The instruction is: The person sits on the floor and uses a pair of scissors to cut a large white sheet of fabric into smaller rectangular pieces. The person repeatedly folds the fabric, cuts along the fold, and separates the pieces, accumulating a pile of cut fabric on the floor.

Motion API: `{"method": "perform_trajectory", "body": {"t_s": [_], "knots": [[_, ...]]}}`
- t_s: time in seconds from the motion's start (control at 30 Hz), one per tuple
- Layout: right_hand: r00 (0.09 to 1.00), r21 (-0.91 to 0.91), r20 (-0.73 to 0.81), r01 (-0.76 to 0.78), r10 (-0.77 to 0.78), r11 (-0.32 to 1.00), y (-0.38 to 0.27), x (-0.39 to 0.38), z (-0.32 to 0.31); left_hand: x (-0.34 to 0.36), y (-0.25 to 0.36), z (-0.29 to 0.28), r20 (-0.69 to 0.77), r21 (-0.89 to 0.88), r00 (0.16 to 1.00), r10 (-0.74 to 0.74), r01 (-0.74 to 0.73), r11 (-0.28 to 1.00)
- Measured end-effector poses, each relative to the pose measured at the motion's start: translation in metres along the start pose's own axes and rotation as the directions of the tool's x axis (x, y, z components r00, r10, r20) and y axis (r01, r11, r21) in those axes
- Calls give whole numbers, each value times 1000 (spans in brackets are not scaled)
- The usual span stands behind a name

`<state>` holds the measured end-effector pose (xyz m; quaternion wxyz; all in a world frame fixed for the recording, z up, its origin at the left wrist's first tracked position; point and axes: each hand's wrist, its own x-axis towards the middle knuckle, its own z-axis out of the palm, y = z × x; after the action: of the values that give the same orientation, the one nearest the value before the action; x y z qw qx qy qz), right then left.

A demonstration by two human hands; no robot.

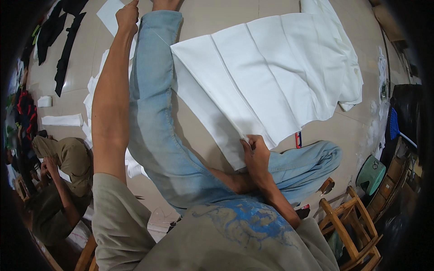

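Note:
My left hand (128, 17) is raised at the upper left beside my jeans leg (151, 81), fingers curled; what they hold, if anything, I cannot make out. A fine thread slants over the jeans toward the white fabric's corner. My right hand (255, 153) pinches the long lower-left edge of the white fabric (266, 67), which lies in seamed panels across the floor between my outstretched and folded legs, bunched at its far right. A flat white layer (199, 113) shows beneath that edge. Under the fabric's lower edge lies a small red and blue item (298, 140).
Another person (68, 176) sits at my left with hands together. Black cloth pieces (47, 36) and white strips (61, 119) lie on the tiled floor (212, 13). At the right are a wooden stool (343, 221), a green plastic item (370, 174) and a blue dustpan (393, 124).

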<state>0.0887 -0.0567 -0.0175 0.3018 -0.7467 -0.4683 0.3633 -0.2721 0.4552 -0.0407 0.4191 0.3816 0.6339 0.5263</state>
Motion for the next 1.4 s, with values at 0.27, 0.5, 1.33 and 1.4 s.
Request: {"method": "perform_trajectory", "body": {"t_s": [0.27,0.5,1.33,1.4], "knots": [[984,-136,139,127,-108,983,16,-16,-28,23,-9,-11,32,88,995,94,-96,991],[890,-293,14,440,-456,849,-61,69,28,-34,28,10,106,-12,993,58,-57,998],[794,-400,-137,503,-592,766,-80,80,64,7,75,-10,71,257,987,144,-158,953],[884,-359,-22,429,-468,829,-51,58,59,17,76,-16,78,246,986,146,-161,956]]}}
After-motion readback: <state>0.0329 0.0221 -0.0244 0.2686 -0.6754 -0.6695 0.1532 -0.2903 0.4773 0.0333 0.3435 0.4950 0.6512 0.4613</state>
